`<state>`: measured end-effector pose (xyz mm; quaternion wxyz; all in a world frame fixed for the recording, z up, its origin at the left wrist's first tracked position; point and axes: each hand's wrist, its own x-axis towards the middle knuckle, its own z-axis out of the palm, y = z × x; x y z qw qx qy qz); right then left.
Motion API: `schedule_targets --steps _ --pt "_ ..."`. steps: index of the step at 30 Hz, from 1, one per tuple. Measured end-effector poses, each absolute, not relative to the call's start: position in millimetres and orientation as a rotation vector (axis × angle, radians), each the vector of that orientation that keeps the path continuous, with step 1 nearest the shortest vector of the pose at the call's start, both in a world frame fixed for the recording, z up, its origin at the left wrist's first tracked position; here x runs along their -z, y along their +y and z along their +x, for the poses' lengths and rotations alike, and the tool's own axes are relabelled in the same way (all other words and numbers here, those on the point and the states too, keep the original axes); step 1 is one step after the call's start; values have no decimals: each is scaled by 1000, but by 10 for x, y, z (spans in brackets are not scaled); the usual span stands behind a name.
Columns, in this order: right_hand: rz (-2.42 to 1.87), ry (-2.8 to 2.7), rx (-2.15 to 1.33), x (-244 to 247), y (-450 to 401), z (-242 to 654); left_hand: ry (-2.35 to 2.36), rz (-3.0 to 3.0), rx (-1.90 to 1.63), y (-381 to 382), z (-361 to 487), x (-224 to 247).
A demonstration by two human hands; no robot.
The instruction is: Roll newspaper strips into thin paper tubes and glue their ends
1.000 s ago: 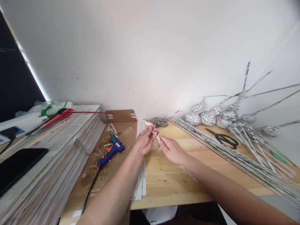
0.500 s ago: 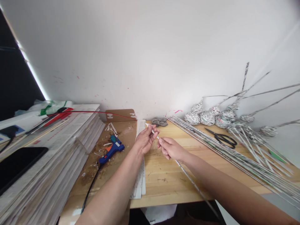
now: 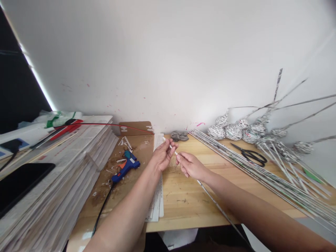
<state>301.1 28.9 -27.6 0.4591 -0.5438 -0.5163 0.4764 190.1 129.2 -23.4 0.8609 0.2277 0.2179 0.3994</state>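
A long thin rolled-paper stick (image 3: 216, 204) slants from the middle of the wooden table down past its front edge at the lower right. My left hand (image 3: 164, 154) pinches it close to its pale upper tip, thumb and fingers closed on it. Just to the right and slightly lower, my right hand (image 3: 189, 163) is closed round the same stick, with a short piece showing between the two hands. Under my left wrist lie flat strips of printed paper (image 3: 157, 206).
Left: a blue glue gun (image 3: 126, 168) on stained cardboard (image 3: 105, 206), a tall paper stack (image 3: 78, 175) and a black phone (image 3: 26, 183). Right: a bundle of paper sticks (image 3: 252, 168), black scissors (image 3: 253, 157) and woven paper balls (image 3: 233, 132). A grey cloth (image 3: 179, 135) lies by the wall.
The view has shifted very slightly. Both hands keep their hold on the stick, and its lower part hangs at a slightly different angle.
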Motion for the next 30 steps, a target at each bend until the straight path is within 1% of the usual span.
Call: schedule_targets --steps 5,7,9,12,14,16,19,21,23,27,28,30 --pt "-956 -899 -1709 255 264 3099 384 516 -792 1280 1895 252" --pt "-899 -849 -1768 247 263 3100 369 528 -801 1278 1899 250" --pt "-1042 -944 -1623 256 270 3078 393 541 -820 1280 1907 251" --pt "-1328 -1201 -1138 284 292 3033 435 568 -848 1286 1918 262" --pt "-1383 -1281 -976 293 306 3016 438 580 -838 1287 1918 265" --pt "-1334 -1231 -1099 285 314 3015 429 581 -817 1284 1911 257" --pt "-1083 -1019 -1517 251 311 3043 402 572 -802 1271 1896 231" --pt "-932 -916 -1693 235 307 3061 391 575 -797 1262 1890 219" --pt "-960 -940 -1649 237 310 3063 396 594 -795 1255 1893 219" --pt "-1246 -1164 -1237 273 347 3029 434 640 -815 1252 1909 240" --pt "-1261 -1171 -1219 278 357 3024 438 645 -815 1252 1911 242" --pt "-1192 -1097 -1348 274 372 3028 434 647 -806 1255 1912 241"
